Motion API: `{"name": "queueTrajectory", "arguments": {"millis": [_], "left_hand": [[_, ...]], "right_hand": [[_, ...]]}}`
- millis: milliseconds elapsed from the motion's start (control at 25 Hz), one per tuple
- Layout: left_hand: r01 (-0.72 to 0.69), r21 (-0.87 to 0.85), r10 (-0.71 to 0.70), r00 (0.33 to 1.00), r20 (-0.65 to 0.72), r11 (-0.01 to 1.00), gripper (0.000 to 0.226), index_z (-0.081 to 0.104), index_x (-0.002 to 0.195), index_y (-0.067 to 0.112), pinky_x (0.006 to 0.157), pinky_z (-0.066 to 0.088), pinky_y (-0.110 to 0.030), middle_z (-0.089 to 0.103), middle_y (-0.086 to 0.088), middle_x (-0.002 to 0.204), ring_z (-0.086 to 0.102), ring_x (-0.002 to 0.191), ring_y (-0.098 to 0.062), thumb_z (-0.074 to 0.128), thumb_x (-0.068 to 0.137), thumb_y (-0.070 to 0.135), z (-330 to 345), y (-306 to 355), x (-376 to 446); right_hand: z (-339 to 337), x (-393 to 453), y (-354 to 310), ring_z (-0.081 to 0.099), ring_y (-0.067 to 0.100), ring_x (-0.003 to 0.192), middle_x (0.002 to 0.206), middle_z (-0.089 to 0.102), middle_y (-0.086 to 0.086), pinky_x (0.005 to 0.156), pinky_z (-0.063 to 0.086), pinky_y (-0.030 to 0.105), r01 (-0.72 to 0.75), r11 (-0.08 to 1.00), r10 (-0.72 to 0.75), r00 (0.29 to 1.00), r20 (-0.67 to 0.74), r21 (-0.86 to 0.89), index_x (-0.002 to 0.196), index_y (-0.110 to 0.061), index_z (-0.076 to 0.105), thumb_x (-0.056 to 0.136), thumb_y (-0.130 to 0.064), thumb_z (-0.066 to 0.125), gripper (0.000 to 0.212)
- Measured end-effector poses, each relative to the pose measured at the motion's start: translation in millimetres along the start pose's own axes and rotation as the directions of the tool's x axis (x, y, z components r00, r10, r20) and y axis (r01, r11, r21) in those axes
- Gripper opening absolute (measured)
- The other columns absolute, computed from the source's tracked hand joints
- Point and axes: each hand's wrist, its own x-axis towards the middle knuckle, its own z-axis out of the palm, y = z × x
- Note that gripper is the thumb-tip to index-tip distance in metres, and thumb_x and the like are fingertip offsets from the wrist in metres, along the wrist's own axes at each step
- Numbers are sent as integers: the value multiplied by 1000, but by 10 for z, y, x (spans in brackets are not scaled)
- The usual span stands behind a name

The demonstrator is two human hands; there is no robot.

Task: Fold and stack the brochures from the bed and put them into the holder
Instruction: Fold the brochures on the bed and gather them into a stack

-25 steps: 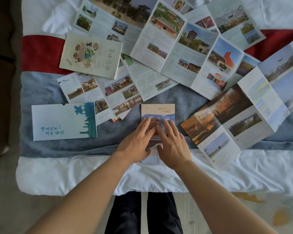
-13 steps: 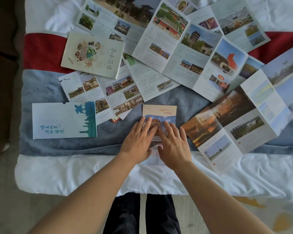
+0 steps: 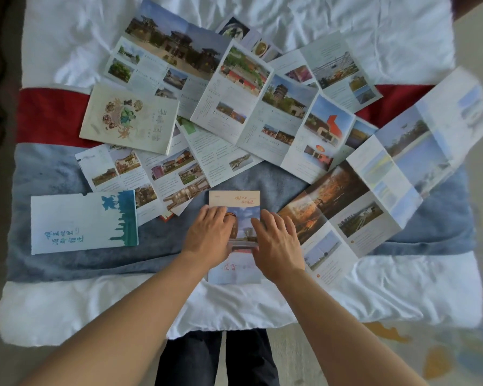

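Item: folded brochure (image 3: 234,203), near bed edge (image 3: 95,310). Our left hand (image 3: 210,232) and right hand (image 3: 276,240) press it, fingers flat, gripping nothing. We advise firm outward strokes along creases, edges squared, before stacking

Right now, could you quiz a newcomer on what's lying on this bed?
1. True or false: both hands rest on the small folded brochure.
2. Which item lies left of the left hand? A) the white and teal holder B) a pillow C) a mug
3. What colour is the blanket stripe beneath the cream booklet?

Key: 1 true, the right hand included; 2 A; 3 red.
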Motion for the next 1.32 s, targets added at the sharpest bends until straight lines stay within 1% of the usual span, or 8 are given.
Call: {"name": "queueTrajectory", "arguments": {"millis": [160, 440, 600, 720, 800, 1040, 1200, 1320], "left_hand": [[-9, -68, 11, 999, 34, 998, 39, 51, 126, 18, 99, 38, -39, 53, -5, 123, 51, 115, -27, 59, 89, 29, -299, 209, 180], [84, -172, -65, 991, 115, 981, 44, 50, 133, 24, 81, 44, -38, 61, -2, 124, 57, 115, -28, 57, 92, 36, -378, 850, 601], [198, -169, -174, 974, 147, 966, 55, 41, 138, 20, 88, 48, -40, 60, -7, 128, 57, 115, -28, 61, 90, 37, -267, 1180, 794], [307, -171, -291, 950, 112, 936, 45, 44, 131, 18, 86, 50, -39, 61, -8, 125, 60, 111, -28, 61, 91, 30, -274, 1311, 910], [394, -286, -369, 919, 139, 873, 34, 49, 124, 18, 85, 52, -39, 61, -8, 124, 60, 109, -28, 59, 92, 25, -298, 1362, 935], [604, -634, -535, 777, 333, 483, 18, 56, 110, 26, 74, 44, -34, 61, 3, 106, 58, 94, -19, 57, 93, 32, -594, 1525, 1088], [580, -742, -474, 785, 398, 337, 29, 59, 97, 24, 60, 47, -28, 69, -2, 89, 67, 68, -16, 38, 99, 44, -928, 1675, 1369], [569, -747, -431, 803, 412, 345, 42, 62, 110, 15, 75, 55, -37, 70, -11, 100, 69, 86, -27, 30, 101, 40, -1045, 1764, 1618]], "right_hand": [[-218, -186, 313, 40, 29, 135, 139, 47, 5, 113, 30, 42, -64, 996, 67, 997, -45, 69, 135, -21, 51, 85, -24, 65, 51], [-249, -238, 1046, 21, 27, 148, 159, 30, 7, 114, 29, 40, -85, 991, 85, 996, 9, 105, 145, -20, 38, 89, -29, 60, 60], [-246, -254, 1590, 23, 28, 146, 157, 31, 7, 112, 32, 43, -27, 997, 26, 1000, 17, 74, 144, -23, 39, 91, -33, 60, 58], [-287, -296, 1979, 22, 29, 148, 158, 30, 8, 115, 30, 45, -25, 997, 23, 999, 28, 66, 149, -24, 35, 94, -36, 57, 60], [-358, -328, 2198, 21, 30, 149, 161, 27, 8, 117, 27, 46, -57, 995, 55, 998, 28, 85, 150, -25, 31, 97, -37, 53, 59], [-679, -364, 2479, 21, 28, 148, 163, 22, 6, 118, 23, 47, -76, 987, 66, 995, 73, 143, 153, -26, 24, 95, -46, 50, 67], [-851, -315, 2474, 27, 27, 146, 161, 27, 3, 118, 23, 47, -135, 965, 120, 990, 78, 226, 153, -27, 27, 93, -55, 45, 68], [-902, -230, 2488, 36, 23, 140, 154, 38, -1, 115, 29, 45, -177, 945, 168, 984, 54, 275, 150, -28, 35, 92, -67, 31, 70]]}}
